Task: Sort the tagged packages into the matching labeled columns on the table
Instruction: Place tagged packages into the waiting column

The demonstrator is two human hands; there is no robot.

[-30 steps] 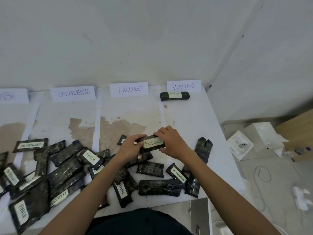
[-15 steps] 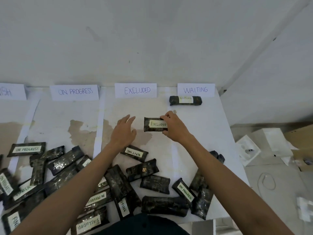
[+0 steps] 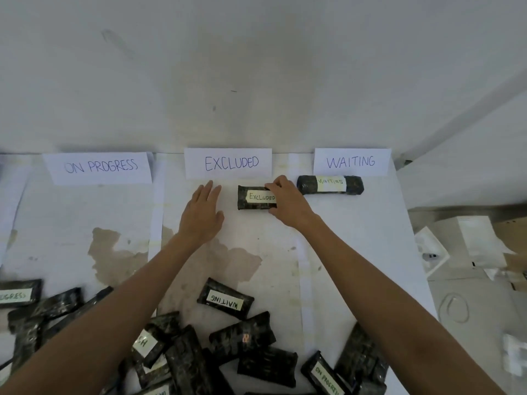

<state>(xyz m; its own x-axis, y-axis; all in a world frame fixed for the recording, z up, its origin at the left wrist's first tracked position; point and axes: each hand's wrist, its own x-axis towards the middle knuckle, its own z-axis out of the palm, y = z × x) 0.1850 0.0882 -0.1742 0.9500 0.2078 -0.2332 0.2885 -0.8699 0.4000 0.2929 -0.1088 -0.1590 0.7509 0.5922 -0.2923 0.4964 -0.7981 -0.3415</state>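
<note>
Head view: the dark, flat, plastic-wrapped package with a pale tag reading EXCLUDED (image 3: 253, 198) sits in the upper middle of the frame. It is just below the white paper sign lettered EXCLUDED (image 3: 228, 163), inside the column that sign heads on the white, stained table (image 3: 356, 238). Its long axis runs left to right, parallel to the sign's lower edge.

The right hand (image 3: 288, 203) pinches the package's right end, with fingers curled over the far edge and thumb at the near edge. The body of the package therefore extends leftward from that hand. I cannot tell whether the package already rests on the table.

The left hand (image 3: 199, 215) is just left of the package and apart from it, palm down, fingers straight and close together, holding nothing.

A second dark package tagged WAITING (image 3: 330, 184) lies to the right under the white WAITING sign (image 3: 352, 161), near the right hand but not touching it.

The tag matches the column, so the coming move is likely only to let go. The unsorted heap of dark packages (image 3: 228, 337) lies at the bottom of the frame.
</note>
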